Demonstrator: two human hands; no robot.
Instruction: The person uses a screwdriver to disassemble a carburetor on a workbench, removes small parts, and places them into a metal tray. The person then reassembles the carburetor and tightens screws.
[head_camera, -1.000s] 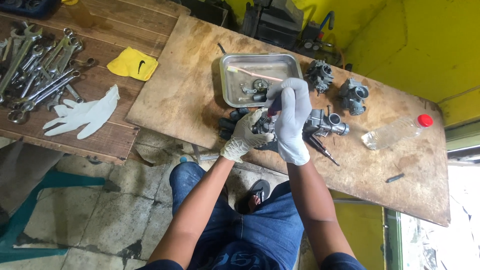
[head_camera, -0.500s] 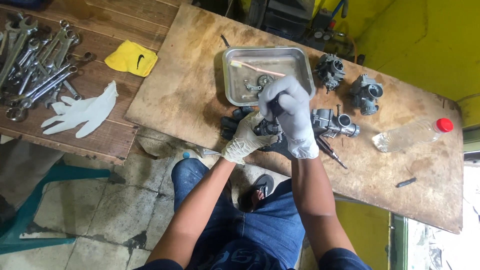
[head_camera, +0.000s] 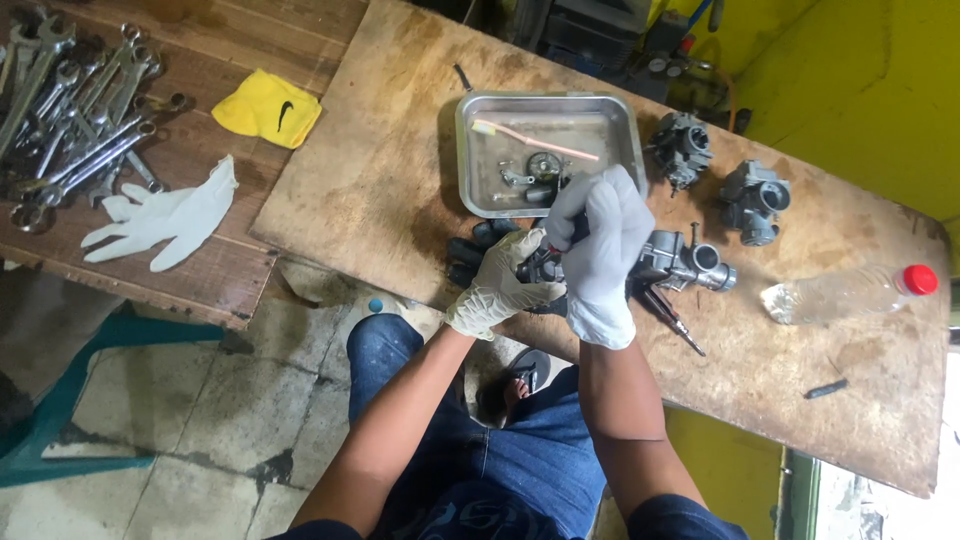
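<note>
Gripping one carburetor (head_camera: 670, 262) between both hands: left hand (head_camera: 500, 285) clasps its near end, right hand (head_camera: 598, 250) closed over a tool above; body runs rightward

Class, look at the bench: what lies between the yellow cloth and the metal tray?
In the head view, only bare plywood board lies between the yellow cloth and the metal tray; nothing rests on that stretch.

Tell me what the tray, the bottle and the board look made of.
Tray: bare metal, probably steel, dull grey sheen with reflections. Bottle: clear plastic, see-through, red cap. Board: plywood by the look, unfinished, brown, grain and dark stains visible.
</note>
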